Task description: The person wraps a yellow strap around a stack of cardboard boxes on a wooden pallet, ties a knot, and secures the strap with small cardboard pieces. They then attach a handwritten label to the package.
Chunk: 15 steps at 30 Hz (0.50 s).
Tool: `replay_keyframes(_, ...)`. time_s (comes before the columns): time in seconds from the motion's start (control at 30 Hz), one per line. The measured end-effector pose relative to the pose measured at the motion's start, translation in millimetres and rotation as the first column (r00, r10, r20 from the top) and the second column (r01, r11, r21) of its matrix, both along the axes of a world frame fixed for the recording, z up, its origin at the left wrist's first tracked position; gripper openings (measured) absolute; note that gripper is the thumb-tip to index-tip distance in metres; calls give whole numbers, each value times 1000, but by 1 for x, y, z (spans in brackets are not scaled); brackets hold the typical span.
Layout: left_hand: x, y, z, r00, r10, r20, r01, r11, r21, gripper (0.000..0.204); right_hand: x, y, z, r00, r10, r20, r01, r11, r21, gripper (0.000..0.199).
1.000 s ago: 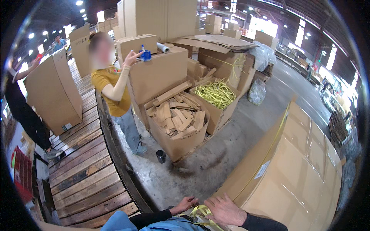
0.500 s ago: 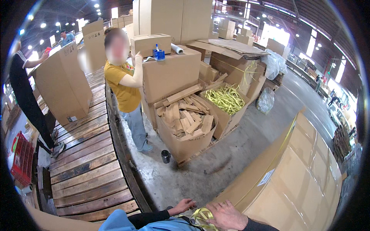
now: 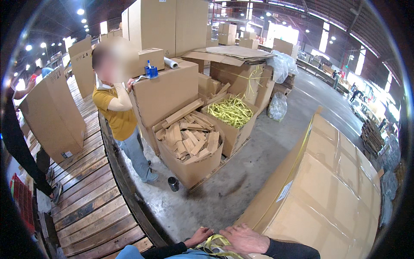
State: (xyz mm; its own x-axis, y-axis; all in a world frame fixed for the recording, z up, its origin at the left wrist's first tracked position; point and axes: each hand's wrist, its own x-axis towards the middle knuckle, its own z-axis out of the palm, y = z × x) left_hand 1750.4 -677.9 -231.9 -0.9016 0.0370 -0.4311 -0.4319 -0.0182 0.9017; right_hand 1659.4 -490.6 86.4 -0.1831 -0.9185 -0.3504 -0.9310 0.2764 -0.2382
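Below, a looped, flat yellow strap (image 3: 210,241) lies between your hands: left hand (image 3: 200,237) bent, right hand (image 3: 246,240) palm-down, grips undeterminable. Uneven pulling could tangle the loops beside the large, brown cardboard carton (image 3: 332,185) at your right.

The place looks like a packing hall in a warehouse or factory. Tall cardboard cartons (image 3: 54,114) stand along a track of wooden slats (image 3: 92,211) at the left, and a large taped carton (image 3: 332,185) fills the right side. In the middle, open boxes serve as bins, one heaped with cardboard offcuts (image 3: 189,140), another with yellow strapping (image 3: 230,111). The floor (image 3: 207,207) is grey concrete, with wooden pallets (image 3: 371,137) stacked at the far right. Overhead, a dark, high roof (image 3: 381,30) carries rows of lamps (image 3: 80,11), and other people work among the boxes.
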Motion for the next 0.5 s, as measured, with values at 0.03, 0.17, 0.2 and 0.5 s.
replay_keyframes(0.03, 0, 0, -4, 1000, -7, -18, 6, 999, -39, 47, 0, 1, -1, 1000, 3, -11, -3, 999, -37, 64)
replay_keyframes(0.17, 0, 2, -22, 999, -2, 33, 4, 999, -53, 51, 0, 1, -5, 999, 9, 31, -9, 1000, 1, 64)
replay_keyframes(0.2, 1, 3, -25, 997, 7, 76, -5, 1000, -30, 52, -1, 2, -6, 1000, 19, 24, -18, 1000, -17, 64)
replay_keyframes(0.5, 4, 7, -11, 997, 47, 68, -47, 999, -7, 47, -2, 2, -9, 998, 57, -20, -58, 997, -55, 63)
